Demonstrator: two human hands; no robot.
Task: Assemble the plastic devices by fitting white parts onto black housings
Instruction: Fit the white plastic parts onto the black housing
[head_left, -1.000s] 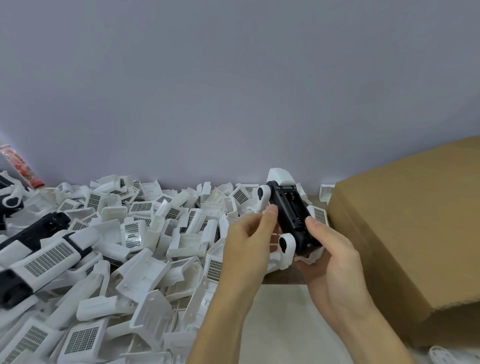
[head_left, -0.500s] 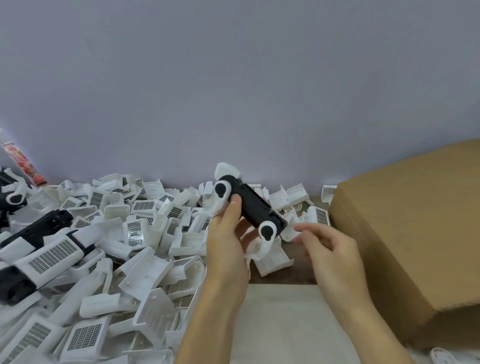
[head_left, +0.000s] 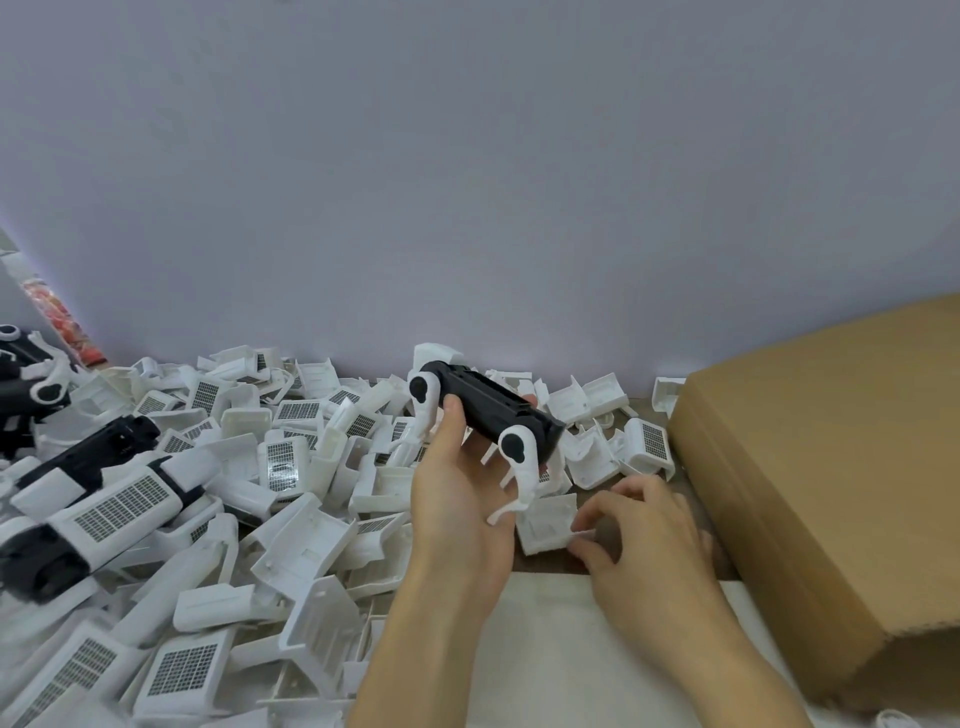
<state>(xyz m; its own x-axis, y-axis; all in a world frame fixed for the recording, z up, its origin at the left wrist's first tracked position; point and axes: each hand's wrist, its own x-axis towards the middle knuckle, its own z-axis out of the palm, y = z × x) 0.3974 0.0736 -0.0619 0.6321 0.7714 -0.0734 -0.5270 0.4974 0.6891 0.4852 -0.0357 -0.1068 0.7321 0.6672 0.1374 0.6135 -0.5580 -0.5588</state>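
My left hand (head_left: 457, 499) holds a black housing (head_left: 488, 410) up off the table, thumb on its near side and fingers behind it. White leg-like parts with black round caps hang from both ends of the housing. Lower and to the right, my right hand (head_left: 639, 525) reaches down onto a loose white part (head_left: 545, 525) lying on the table, its fingertips on the part's right edge. Whether those fingers grip the part is unclear.
A deep pile of white parts (head_left: 291, 467) with grid stickers covers the table's left and middle. Assembled black-and-white devices (head_left: 104, 504) lie at the far left. A closed cardboard box (head_left: 831, 478) stands on the right. A pale mat (head_left: 545, 649) lies near me.
My right hand let go of the housing and dropped down to the white part on the table. My left hand carried the housing left and turned it more level.
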